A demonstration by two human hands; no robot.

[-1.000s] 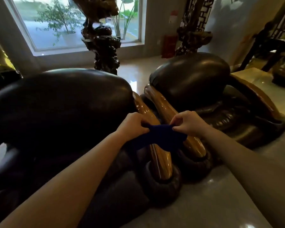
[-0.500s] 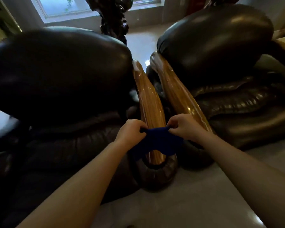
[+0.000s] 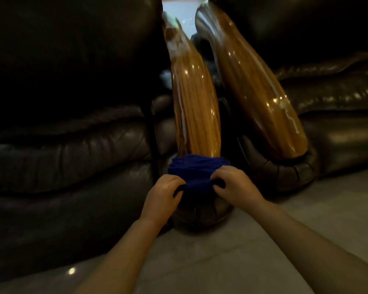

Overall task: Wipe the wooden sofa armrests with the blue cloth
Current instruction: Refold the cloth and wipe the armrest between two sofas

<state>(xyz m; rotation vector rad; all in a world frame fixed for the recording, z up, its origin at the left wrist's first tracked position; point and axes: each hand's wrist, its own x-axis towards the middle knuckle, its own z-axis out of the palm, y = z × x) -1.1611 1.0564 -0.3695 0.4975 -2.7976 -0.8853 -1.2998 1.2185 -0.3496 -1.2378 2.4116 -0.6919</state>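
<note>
Dark brown leather sofas [image 3: 68, 158] fill the left and right of the view, standing on a pale glossy floor [image 3: 232, 251] that catches a small spot of light at lower left. Compared with half a second ago, the camera is tipped lower and sits closer: the window and the dark carving between the sofas are out of sight, and the two armrests now run almost from the top edge to the middle of the picture. The hands sit lower on the near armrest than before, at its front end.

Each grip is clenched on the dark blue bunched cloth [image 3: 197, 172]. The left hand [image 3: 164, 194] pinches the cloth's left edge and the right hand [image 3: 234, 187] pinches its right edge, with the fabric stretched between them and folded up above the knuckles. The cloth lies draped over the lower front end of the glossy striped wooden armrest [image 3: 194, 102] of the left sofa, touching the wood. The second polished wooden armrest [image 3: 257, 81], belonging to the right sofa, stands just beside it, apart from the cloth and both hands.
</note>
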